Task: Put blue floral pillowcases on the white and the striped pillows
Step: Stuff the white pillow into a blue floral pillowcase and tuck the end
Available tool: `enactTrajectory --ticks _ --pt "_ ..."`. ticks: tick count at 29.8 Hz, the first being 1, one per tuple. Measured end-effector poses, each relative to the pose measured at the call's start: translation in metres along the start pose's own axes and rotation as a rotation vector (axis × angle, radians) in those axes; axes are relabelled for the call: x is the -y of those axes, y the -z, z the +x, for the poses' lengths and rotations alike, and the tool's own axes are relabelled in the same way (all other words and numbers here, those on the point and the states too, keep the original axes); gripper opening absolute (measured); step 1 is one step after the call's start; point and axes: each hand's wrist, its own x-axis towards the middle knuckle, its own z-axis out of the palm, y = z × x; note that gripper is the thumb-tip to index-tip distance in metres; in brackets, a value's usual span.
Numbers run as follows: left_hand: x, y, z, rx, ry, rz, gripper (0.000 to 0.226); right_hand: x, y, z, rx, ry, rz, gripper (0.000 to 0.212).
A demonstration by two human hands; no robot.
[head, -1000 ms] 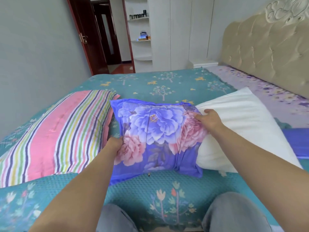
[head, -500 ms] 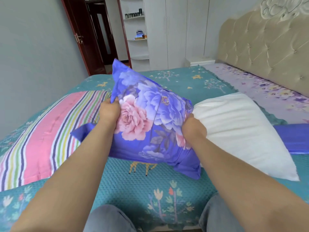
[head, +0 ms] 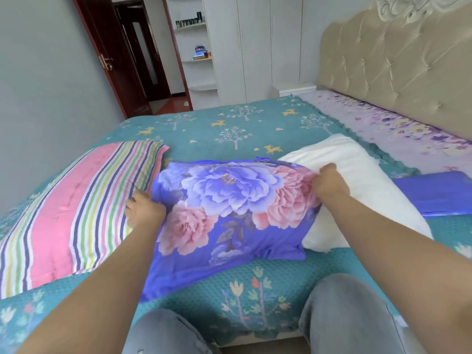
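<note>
A blue floral pillowcase covers the near end of the white pillow, which lies on the bed at centre right. My left hand grips the case's left edge, down on the bed beside the striped pillow. My right hand pinches the case's open edge on top of the white pillow. The pillow's far end sticks out bare. A second blue pillowcase lies flat at the right.
The bed has a teal bedspread with trees and deer. A padded headboard stands at the right, a white wardrobe and shelves at the back, an open dark door at back left. My knees are at the bed's near edge.
The cased end of the pillow was lifted and tilted up half a second ago; it now lies flat on the bed again, with both hands lower and wider apart.
</note>
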Motion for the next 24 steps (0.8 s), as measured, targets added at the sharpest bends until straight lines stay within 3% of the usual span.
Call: enactTrajectory --ticks 3,6,8,10,14,18,21,24 --pt "-0.002 -0.018 -0.033 -0.006 -0.5 0.077 0.039 0.005 -0.021 -0.023 0.083 -0.015 -0.023 0.054" --pt "-0.006 -0.042 -0.072 0.122 -0.753 0.181 0.049 0.014 -0.038 -0.055 0.218 0.099 -0.23 0.062" --pt "-0.007 -0.055 -0.091 0.121 -0.854 0.239 0.055 0.015 -0.049 -0.071 0.266 0.12 -0.338 0.065" --pt "-0.008 -0.06 -0.105 0.099 -0.912 0.248 0.058 0.009 -0.052 -0.076 0.17 0.146 -0.369 0.057" --pt "-0.01 -0.056 -0.11 0.046 -0.841 0.233 0.07 -0.013 -0.041 -0.059 -0.021 0.13 -0.002 0.028" --pt "-0.011 -0.05 -0.111 0.018 -0.929 0.302 0.083 -0.034 -0.037 -0.035 -0.068 -0.034 0.158 0.026" --pt "-0.012 -0.045 -0.122 -0.08 -1.095 0.378 0.083 -0.052 -0.039 -0.02 -0.02 -0.12 0.147 0.029" --pt "-0.01 -0.045 -0.139 -0.137 -1.333 0.359 0.068 -0.064 -0.045 -0.017 0.038 -0.123 0.104 0.034"
